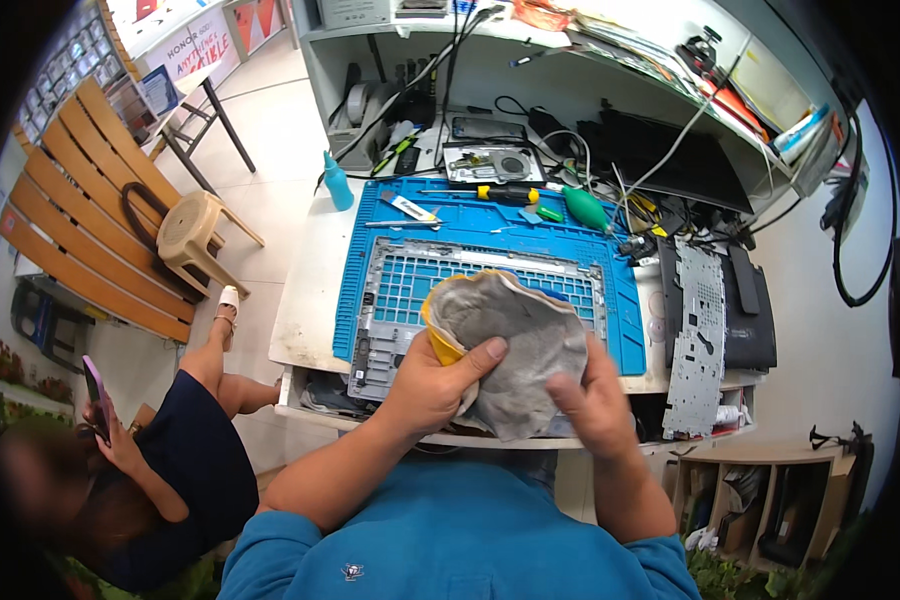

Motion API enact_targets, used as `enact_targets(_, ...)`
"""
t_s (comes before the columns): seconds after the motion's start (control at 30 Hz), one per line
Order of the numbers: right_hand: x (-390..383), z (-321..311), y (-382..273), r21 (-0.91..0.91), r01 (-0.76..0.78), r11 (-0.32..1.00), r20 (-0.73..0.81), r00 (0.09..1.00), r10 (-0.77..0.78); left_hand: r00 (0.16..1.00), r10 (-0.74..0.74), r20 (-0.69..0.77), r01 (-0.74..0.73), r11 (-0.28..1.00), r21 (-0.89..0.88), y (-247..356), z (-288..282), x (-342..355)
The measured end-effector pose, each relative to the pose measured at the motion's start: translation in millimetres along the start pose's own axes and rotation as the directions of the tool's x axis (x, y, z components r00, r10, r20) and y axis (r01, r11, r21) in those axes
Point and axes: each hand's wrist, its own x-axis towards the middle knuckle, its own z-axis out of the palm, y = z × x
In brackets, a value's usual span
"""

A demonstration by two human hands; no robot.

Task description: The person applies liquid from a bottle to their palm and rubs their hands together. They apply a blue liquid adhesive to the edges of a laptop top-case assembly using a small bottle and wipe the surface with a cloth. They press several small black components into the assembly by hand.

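Note:
My left hand grips a soft grey cloth with yellow along its left edge, the thumb pressed on top. The cloth bulges into a hollow at its upper part and hangs loosely below. At its right edge is my right hand, slightly smeared, thumb and fingers apart; whether it touches the cloth I cannot tell. Beneath the cloth, a grey laptop casing with a grid-like opening lies on a blue work mat. The cloth hides part of the casing.
Behind the casing lie a yellow-black screwdriver, a green blower bulb and an opened device. A blue bottle stands left. A perforated metal plate leans at right. A seated person holds a phone.

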Motion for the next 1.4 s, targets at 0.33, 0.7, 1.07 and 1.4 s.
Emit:
enact_targets(0.33,-64,-69,-16,0.015,0.207,0.978,-0.48,0.86,-0.174,0.681,0.698,-0.22,-0.326,0.558,0.763,95,-174,102)
enact_targets(0.7,-91,-113,1,-0.089,0.195,0.977,-0.616,0.76,-0.208,0.836,0.446,-0.321,0.154,0.371,0.916,97,-258,169)
enact_targets(1.07,-80,-125,-2,-0.09,0.211,0.973,-0.619,0.754,-0.221,0.975,0.032,0.22,-0.203,-0.27,0.941,132,-137,76)
enact_targets(1.4,-80,-124,5,-0.073,0.256,0.964,-0.604,0.757,-0.247,0.931,-0.056,0.36,-0.359,-0.311,0.88,113,-114,75)
